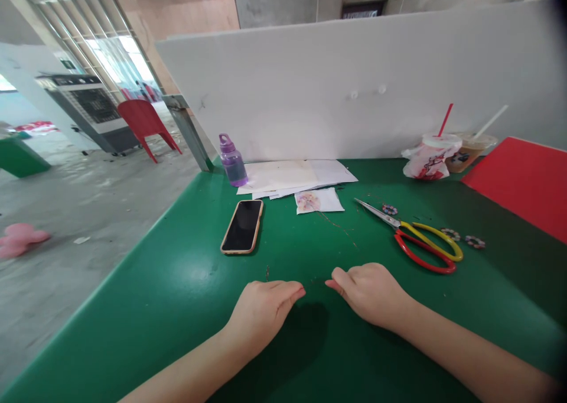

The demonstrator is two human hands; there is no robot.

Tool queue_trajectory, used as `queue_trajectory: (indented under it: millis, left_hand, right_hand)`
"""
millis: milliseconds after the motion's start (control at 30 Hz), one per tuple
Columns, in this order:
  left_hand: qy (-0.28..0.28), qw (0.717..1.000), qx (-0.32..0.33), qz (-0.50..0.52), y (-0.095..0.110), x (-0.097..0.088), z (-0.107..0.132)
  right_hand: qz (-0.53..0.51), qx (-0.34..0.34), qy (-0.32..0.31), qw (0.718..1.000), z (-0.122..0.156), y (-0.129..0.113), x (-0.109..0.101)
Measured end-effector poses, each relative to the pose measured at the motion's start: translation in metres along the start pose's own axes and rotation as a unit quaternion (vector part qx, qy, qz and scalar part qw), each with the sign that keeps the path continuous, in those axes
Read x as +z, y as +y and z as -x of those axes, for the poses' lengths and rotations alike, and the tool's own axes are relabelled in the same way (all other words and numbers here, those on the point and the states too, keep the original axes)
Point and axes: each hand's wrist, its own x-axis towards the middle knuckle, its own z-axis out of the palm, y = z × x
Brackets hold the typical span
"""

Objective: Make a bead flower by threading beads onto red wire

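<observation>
A green surface (177, 308) is running up to a white partition (287, 96) along its far edge, with a concrete-floored room opening beyond its left edge. Well short of that far edge, the left hand (266, 308) and the right hand (372, 291) are facing each other, fingertips pinched together, apparently gripping a thin strand (318, 280) across the gap between them. It is showing so faintly that its exact hold is hard to tell. A short wisp (267, 273) is poking up just beyond the left hand; whether it belongs to the same strand, I cannot tell.

Toward the far edge, a small packet (325, 200) is lying in front of some papers (283, 175), with a loose strand (336, 226) trailing beside it. The phone (243, 227) is lying nearer the left edge, and a purple bottle (233, 162) is standing by the far-left corner. Scissors (392, 220) are lying beyond the right hand, blades partly crossing toward the packet, near beaded rings (475, 241).

Something this fine could be slipping from a loose pinch, or kinking or snapping under an uneven pull; a wide sweep rightward could be knocking the scissors into the rings.
</observation>
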Motion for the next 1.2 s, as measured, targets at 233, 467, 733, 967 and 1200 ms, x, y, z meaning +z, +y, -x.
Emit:
queue_trajectory:
  millis: [233, 467, 733, 967, 1200]
  left_hand:
    - [0.051, 0.999, 0.000, -0.006, -0.008, -0.005, -0.004]
    - [0.069, 0.997, -0.022, 0.004, -0.016, -0.008, -0.005]
    - [0.077, 0.991, -0.090, 0.058, -0.019, -0.014, -0.008]
    - [0.079, 0.989, -0.121, 0.037, -0.024, -0.016, -0.009]
    - [0.091, 0.986, -0.135, 0.026, -0.031, -0.016, -0.011]
  right_hand:
    - [0.029, 0.020, 0.017, 0.999, 0.000, 0.016, 0.001]
    - [0.043, 0.035, 0.024, 0.998, 0.000, 0.024, 0.001]
    - [0.067, 0.042, 0.044, 0.996, -0.001, 0.029, -0.001]
    - [0.095, 0.052, 0.063, 0.992, 0.000, 0.039, 0.001]
    - [0.119, 0.055, 0.065, 0.989, 0.002, 0.048, 0.001]
